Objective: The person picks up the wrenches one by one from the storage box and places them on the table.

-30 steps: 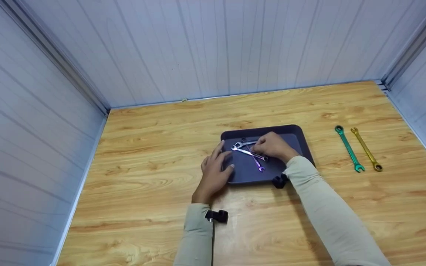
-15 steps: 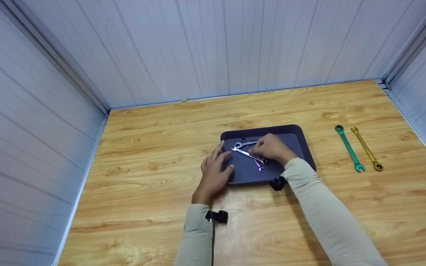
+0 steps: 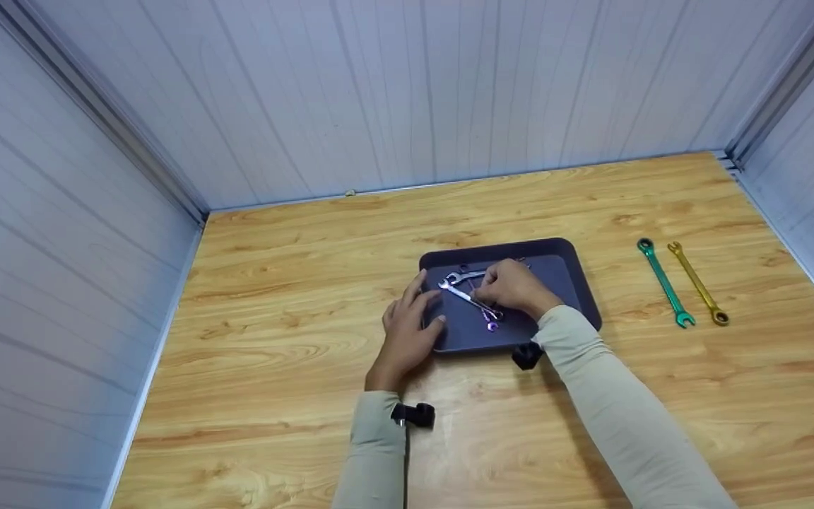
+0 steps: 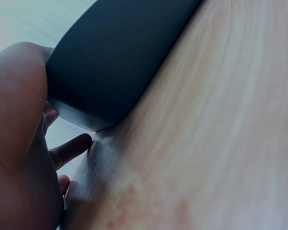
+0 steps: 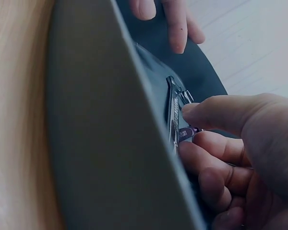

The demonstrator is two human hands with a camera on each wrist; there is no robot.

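Note:
A dark tray (image 3: pixel 582 297) sits on the table in the head view, with several wrenches inside it. My left hand (image 3: pixel 407 332) holds the tray's left side, thumb and some fingers over the rim; the tray's outer wall (image 4: pixel 105 57) fills the upper left wrist view. My right hand (image 3: pixel 516 286) reaches into the tray and pinches a purple wrench (image 5: pixel 186 133) between thumb and fingers. A silver wrench (image 3: pixel 467 297) lies across the purple one. Another silver wrench (image 3: pixel 465 276) lies behind, partly hidden by the right hand.
Right of the tray, a green wrench (image 3: pixel 665 283) and a yellow wrench (image 3: pixel 698 283) lie side by side on the wooden table (image 3: pixel 294 318). Pale panel walls (image 3: pixel 407 99) enclose the table at the back and both sides.
My right hand has shifted slightly left and nearer. The purple wrench's visible end and the crossing silver wrench's near end have moved left with it. My left hand stays put.

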